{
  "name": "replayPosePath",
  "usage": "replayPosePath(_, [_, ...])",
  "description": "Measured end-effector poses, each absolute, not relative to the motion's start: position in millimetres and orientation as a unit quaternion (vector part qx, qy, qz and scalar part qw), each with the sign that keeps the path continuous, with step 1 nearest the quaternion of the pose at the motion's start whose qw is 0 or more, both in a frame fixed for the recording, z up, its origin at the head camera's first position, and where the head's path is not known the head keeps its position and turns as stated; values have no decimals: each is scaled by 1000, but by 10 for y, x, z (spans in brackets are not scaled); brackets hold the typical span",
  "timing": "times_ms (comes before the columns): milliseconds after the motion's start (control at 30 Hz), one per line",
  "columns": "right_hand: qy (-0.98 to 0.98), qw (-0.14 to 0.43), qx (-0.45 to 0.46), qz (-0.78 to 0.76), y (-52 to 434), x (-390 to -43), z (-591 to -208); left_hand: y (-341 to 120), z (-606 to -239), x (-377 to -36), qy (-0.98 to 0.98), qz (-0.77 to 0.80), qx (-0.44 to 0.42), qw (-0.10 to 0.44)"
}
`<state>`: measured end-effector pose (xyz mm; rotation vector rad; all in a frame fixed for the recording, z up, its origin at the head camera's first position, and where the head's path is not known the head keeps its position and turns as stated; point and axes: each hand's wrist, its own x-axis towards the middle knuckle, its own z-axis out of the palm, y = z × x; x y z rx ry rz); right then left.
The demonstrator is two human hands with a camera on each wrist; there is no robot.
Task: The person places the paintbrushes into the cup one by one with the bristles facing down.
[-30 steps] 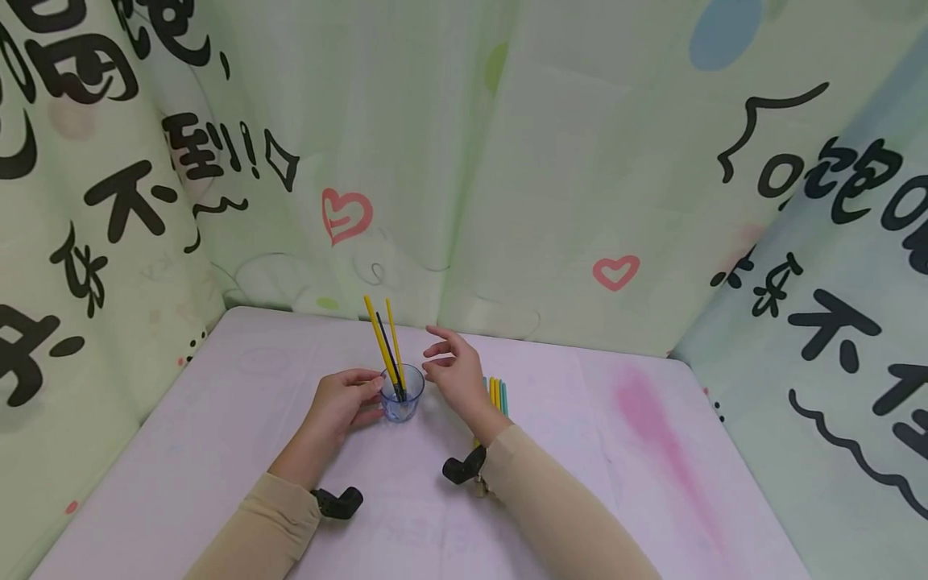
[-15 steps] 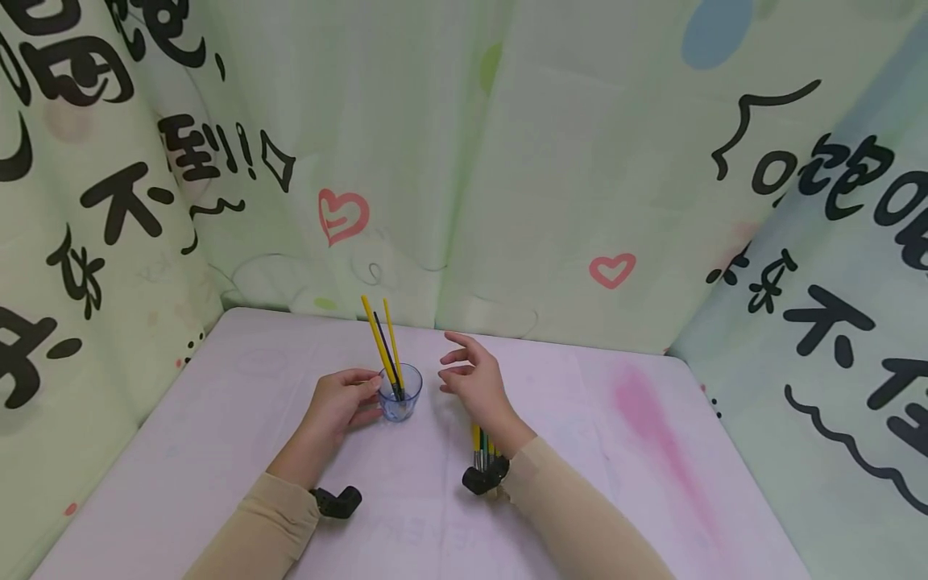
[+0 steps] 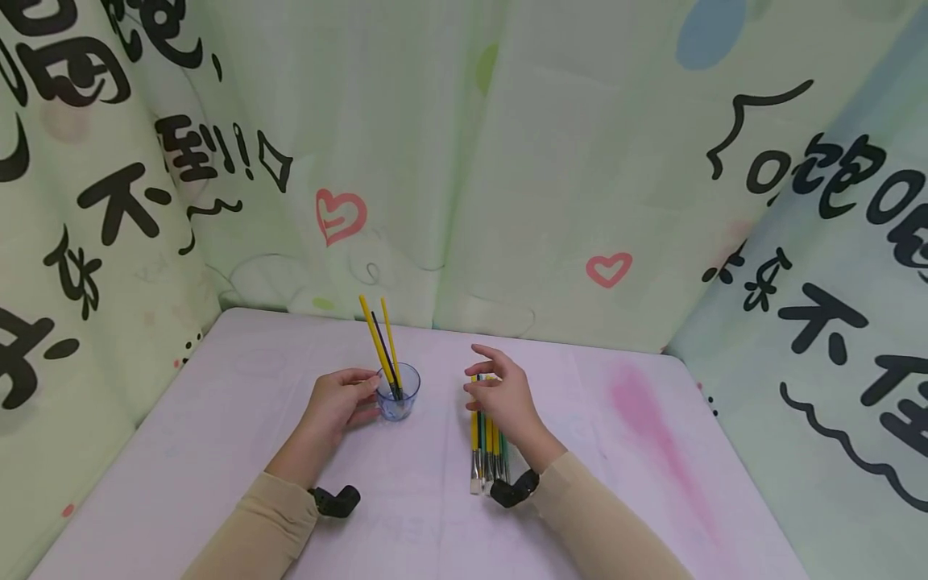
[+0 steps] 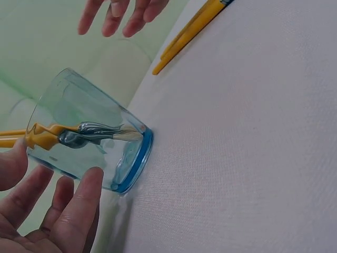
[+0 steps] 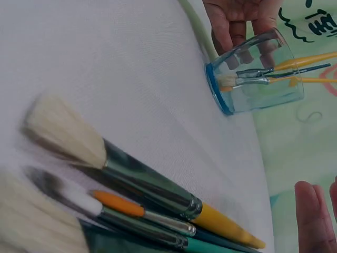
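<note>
- Hands well apart on the table [image 3: 217, 419]: left hand [image 3: 337, 403] at the cup [image 3: 399, 396], right hand [image 3: 500, 395] over the loose brushes [image 3: 487, 451].
- Grips the clear, blue-based cup with the left hand, with the fingers [image 4: 79, 205] and thumb curled round its side. The cup stands upright just beyond the left fingertips and well to the left of the right hand.
- Holds three brushes [image 3: 379, 334] in that cup, two yellow-handled and one dark, bristles down against the base and handles leaning away toward the curtain [image 3: 507, 161].
- Hovers with the right hand, its fingers loosely spread and clamped on nothing, above the far handle ends of the loose brushes. Cannot tell whether a fingertip touches them.
- Shows the loose brushes lying side by side beneath the right palm and wrist, handles yellow and green, bristles pointing back toward the person. Close up in the right wrist view [image 5: 131, 184], one broad pale brush lies beside thinner ones.
- Looks like a step between brushes: cup steadied, right hand empty and placed over the pile for a pick.
- Calls next for a pinch on a single handle without dragging its neighbours, then a lift across to the cup mouth, bristles down, clear of the leaning handles already there.
- Needs the left grip firm meanwhile, since the tall handles could tip so light a cup.
</note>
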<state>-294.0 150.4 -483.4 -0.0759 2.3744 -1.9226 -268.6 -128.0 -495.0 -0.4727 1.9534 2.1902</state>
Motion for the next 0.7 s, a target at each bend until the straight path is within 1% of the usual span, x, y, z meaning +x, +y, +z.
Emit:
replayPosePath(333, [779, 25, 34, -626, 1732, -2908, -4831, -1266, -4953, -2697, 655, 732, -167, 87])
replayPosePath(700, [817, 34, 59, -573, 1895, -2824, -4822, -1271, -4963, -2705, 652, 734, -168, 87])
